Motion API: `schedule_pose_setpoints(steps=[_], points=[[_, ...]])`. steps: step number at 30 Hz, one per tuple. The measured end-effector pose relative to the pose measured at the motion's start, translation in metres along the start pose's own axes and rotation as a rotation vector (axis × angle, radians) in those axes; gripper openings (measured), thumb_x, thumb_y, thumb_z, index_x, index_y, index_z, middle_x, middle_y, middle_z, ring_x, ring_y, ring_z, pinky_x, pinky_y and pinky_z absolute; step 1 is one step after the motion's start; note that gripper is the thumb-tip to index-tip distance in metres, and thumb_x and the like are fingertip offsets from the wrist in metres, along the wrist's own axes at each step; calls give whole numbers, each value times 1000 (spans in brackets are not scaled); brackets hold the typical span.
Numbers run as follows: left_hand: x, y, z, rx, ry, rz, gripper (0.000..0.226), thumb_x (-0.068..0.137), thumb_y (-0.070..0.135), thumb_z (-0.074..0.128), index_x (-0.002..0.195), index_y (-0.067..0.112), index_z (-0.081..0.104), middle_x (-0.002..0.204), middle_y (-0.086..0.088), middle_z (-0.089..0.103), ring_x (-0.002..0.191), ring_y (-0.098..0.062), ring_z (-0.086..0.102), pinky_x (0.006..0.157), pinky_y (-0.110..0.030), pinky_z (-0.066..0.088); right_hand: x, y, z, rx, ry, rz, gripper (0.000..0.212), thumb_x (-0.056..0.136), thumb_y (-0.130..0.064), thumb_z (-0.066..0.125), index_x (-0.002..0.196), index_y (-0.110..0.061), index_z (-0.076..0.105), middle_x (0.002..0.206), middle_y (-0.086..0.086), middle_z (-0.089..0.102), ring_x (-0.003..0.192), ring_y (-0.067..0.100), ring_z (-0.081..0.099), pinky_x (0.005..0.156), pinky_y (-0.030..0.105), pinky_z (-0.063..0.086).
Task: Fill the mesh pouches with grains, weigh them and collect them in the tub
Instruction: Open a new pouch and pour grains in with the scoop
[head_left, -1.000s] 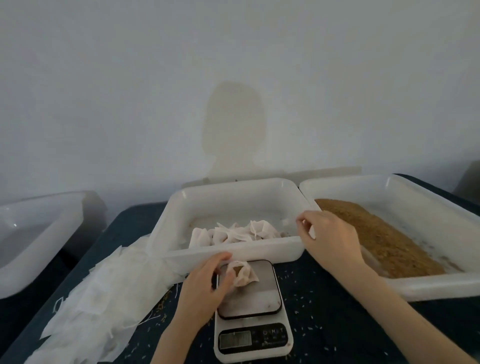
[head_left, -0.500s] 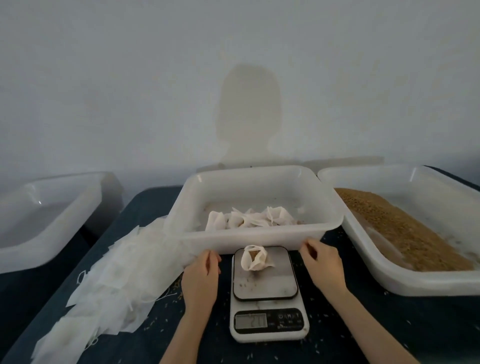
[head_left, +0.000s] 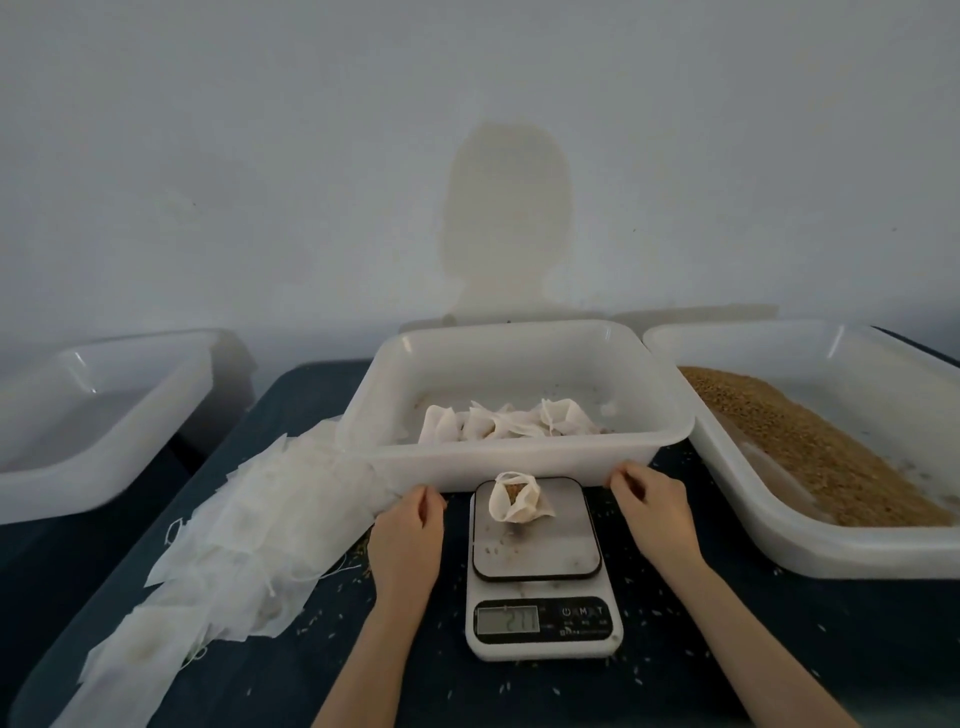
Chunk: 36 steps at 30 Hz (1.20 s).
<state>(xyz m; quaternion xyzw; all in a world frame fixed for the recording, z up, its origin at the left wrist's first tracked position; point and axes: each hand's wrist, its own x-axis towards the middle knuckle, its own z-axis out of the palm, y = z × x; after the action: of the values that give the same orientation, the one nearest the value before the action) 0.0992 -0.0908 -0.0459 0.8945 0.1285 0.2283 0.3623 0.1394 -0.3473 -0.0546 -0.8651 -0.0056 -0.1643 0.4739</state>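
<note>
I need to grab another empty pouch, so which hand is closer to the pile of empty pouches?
Left. The left hand rests right at the pile of empty pouches' edge; the right hand is beyond the scale.
</note>
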Motion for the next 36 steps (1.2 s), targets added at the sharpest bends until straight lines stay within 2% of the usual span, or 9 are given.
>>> schedule_pose_setpoints(steps=[4,11,15,18,20,23,27,33,36], points=[[0,0,0,-11,1,8,29,97,25,46,75,16,62,61,0,58,59,-18,57,62,-32,49,0,-1,0,8,-9,9,23,92,-23,55,69,-23,62,58,0,57,45,3,46,44,17,35],[1,-1,0,-3,-7,-2,29,97,25,46,75,16,62,62,1,59,60,-17,58,62,-28,47,-2,-1,-1,2,-4,-30,24,92,-23,55,70,-29,62,59,-4,59,48,5,50,44,17,38],[2,0,-2,-35,-19,-31,29,97,23,45,75,15,63,64,-1,60,62,-18,58,61,-26,45,-8,-18,-5,-14,-36,-159,19,91,-20,61,80,-36,63,66,-9,61,61,7,59,55,21,49],[2,1,-2,-35,-26,-37,29,97,24,45,75,16,62,64,0,61,62,-17,58,58,-23,42,-16,-47,-7,-28,-170,-358,19,83,-40,66,98,-46,57,87,-19,60,69,6,58,59,15,45],[3,1,-1,-15,-41,-17,30,97,25,45,75,15,62,64,0,60,61,-16,58,58,-23,43,-19,-70,-2,-187,-274,-487,40,75,-64,58,110,-47,52,106,-31,50,79,0,56,63,11,44],[2,0,0,42,-46,7,30,98,28,46,75,16,62,63,3,60,59,-12,57,57,-21,43,-18,-92,13,-438,-383,-559,54,72,-69,49,121,-46,47,117,-33,41,84,-8,49,67,9,38],[1,-1,0,37,-34,9,30,97,28,47,74,16,62,60,3,58,57,-13,57,59,-27,47,-8,-104,16,-452,-395,-482,17,90,-44,56,99,-34,66,99,-17,64,88,2,58,77,20,46],[0,0,1,56,-39,22,30,97,28,48,73,16,62,60,5,59,57,-13,56,53,-20,37,21,-125,-5,-250,-313,-364,11,91,-32,60,81,-32,65,73,-18,58,69,-3,54,67,19,42],[0,-1,2,78,-33,24,30,97,28,48,74,17,62,59,5,58,56,-11,55,51,-17,35,41,-139,-19,-104,-181,-282,26,91,-30,61,67,-38,54,62,-15,56,59,-1,52,59,17,39]])
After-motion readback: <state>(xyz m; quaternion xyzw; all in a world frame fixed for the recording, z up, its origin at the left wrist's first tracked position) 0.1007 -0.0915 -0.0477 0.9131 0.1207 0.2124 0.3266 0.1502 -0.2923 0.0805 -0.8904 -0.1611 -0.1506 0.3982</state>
